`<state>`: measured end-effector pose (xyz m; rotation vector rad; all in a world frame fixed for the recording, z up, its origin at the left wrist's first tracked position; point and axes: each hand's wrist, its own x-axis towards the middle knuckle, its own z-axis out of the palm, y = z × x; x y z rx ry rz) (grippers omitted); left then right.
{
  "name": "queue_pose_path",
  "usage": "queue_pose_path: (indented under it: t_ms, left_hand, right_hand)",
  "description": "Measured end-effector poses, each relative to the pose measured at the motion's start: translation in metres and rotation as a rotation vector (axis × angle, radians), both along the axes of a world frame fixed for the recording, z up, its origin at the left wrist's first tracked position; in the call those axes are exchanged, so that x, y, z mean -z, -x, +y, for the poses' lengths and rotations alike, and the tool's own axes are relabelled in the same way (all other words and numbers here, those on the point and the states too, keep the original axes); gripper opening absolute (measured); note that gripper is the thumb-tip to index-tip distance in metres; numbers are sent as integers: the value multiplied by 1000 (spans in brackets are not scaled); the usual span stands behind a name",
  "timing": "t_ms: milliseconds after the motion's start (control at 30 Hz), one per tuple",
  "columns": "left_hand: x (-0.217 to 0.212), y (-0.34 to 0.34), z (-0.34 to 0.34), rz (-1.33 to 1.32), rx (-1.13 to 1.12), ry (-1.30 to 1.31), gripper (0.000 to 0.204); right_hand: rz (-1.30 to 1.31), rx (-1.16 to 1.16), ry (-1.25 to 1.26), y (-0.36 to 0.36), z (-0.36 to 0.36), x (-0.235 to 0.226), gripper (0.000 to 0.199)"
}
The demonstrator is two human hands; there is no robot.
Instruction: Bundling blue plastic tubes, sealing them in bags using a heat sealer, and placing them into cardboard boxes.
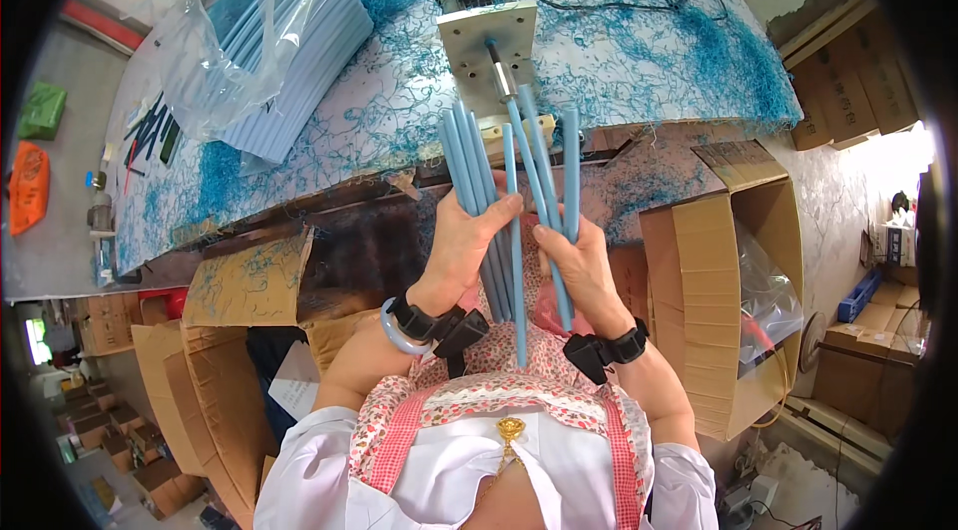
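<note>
Centre of frame: both hands were raised in front of the chest, sharing a fan of blue plastic tubes (504,201).

- Left hand (461,251) was closed round a bundle of several tubes, thumb across the front, tube tops fanning toward upper centre.
- Right hand (582,265) was curled round two or three tubes. One of these ran up and left, its top end meeting the metal rod (502,71) that stuck out of the grey plate of a small motor unit (477,16) at top centre.
- Whether that tube was already over the rod tip or just touching it could not be told; the joint was small in the picture.
- The table (639,61) across the upper frame was littered with blue shavings. A clear bag of more blue tubes (264,51) lay at upper left, well apart from the hands.
- An open cardboard box (723,280) with a plastic liner stood at right, beside the right forearm.

Judgement on doing the step well: the fed tube likely wanted to stay in line with the rod, not angled, so it would seat squarely. The right hand's spare tubes sat close to the shaft; keeping them splayed away should avoid snagging. The left bundle looked best held low and steady, clear of the plate.
</note>
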<state>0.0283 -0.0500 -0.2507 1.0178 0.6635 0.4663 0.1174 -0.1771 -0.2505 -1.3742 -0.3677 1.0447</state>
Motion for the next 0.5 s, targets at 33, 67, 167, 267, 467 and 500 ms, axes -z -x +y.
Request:
queue_pose_path:
  t_ms: [33, 67, 167, 267, 467, 500]
  left_hand:
    - [0, 0, 0, 9, -11, -9, 30]
    - [0, -2, 1, 8, -14, -10, 30]
    - [0, -13, 1, -23, -11, 19, 31]
    - [-4, -6, -5, -9, -3, 77, 31]
    - [8, 7, -10, 18, -25, -77, 29]
    - [1, 7, -10, 15, -11, -54, 27]
  right_hand:
    - [0, -1, 1, 6, -3, 0, 36]
    - [-37, 25, -23, 16, -4, 1, 34]
    - [-111, 83, -72, 31, -9, 1, 31]
    - [48, 159, -50, 27, -14, -5, 35]
    - [11, 42, -8, 3, -2, -1, 40]
    - [40, 11, -5, 0, -6, 0, 41]
